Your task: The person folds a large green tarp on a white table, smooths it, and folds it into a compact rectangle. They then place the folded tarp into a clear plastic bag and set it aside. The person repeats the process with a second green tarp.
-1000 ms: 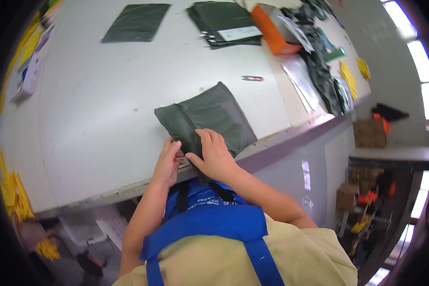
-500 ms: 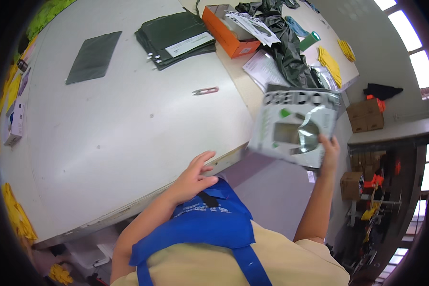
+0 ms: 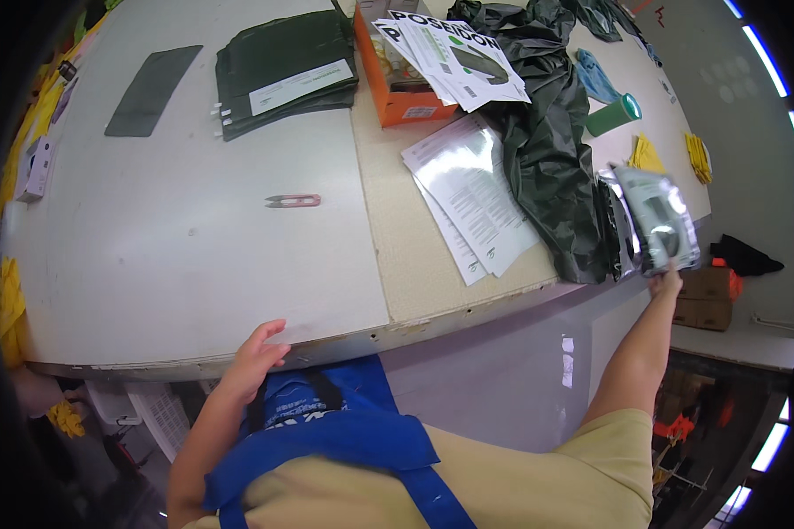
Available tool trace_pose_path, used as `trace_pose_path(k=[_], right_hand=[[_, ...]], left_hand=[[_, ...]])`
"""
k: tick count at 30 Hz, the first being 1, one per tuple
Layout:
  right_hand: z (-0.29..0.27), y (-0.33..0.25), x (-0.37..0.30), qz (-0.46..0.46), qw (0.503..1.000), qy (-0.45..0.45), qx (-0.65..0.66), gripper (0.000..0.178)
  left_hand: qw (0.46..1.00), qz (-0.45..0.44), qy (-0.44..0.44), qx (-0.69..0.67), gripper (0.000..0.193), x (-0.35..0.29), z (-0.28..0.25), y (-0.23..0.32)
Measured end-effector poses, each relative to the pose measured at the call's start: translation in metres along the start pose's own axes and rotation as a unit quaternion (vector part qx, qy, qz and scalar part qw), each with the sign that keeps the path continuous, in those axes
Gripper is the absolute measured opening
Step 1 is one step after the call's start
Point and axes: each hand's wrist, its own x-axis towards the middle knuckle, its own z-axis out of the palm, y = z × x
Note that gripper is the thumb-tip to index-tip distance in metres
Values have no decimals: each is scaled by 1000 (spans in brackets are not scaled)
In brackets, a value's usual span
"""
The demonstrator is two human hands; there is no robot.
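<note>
My right hand (image 3: 666, 282) reaches out to the far right, its fingers closed on the near edge of a shiny plastic packet (image 3: 662, 212) with a dark picture on its front. The packet is at the table's right end, against another silvery packet (image 3: 625, 231), partly hidden behind it. I cannot tell whether it rests on the table. My left hand (image 3: 260, 355) hovers by the front table edge, empty, with its fingers loosely spread. A pair of thread snips (image 3: 293, 201) with pinkish handles lies on the white tabletop (image 3: 203, 273) beyond it.
Dark plastic bags (image 3: 282, 53) lie stacked at the back, a single grey bag (image 3: 154, 91) to their left. Right of them stand an orange box (image 3: 406, 108), printed cards (image 3: 459, 62), paper sheets (image 3: 472, 194), crumpled black plastic (image 3: 547, 167), a green cylinder (image 3: 610, 116) and yellow cloth (image 3: 697, 157).
My right hand has carried the packet farther right, to beside the other silvery packet. My left hand has shifted left along the table edge. The view has turned rightward.
</note>
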Motion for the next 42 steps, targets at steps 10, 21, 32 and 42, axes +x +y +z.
trace_pose_path(k=[10,21,32,42], right_hand=[[-4,100,13,-93,971,26,-220,60],[51,216,-361,-206,936,-159,-239,28],[244,301,-941,-399,337,-823,-225,24],[369,443,-1132,-588,266,-719,-256,49]], left_hand=[[995,-77,55,-44,44,0,9,-40],[991,-1,78,-109,37,-49,-59,-164],[943,-48,309,-116,35,-81,-190,-431],[818,-195,539,-51,46,-14,-408,-725]])
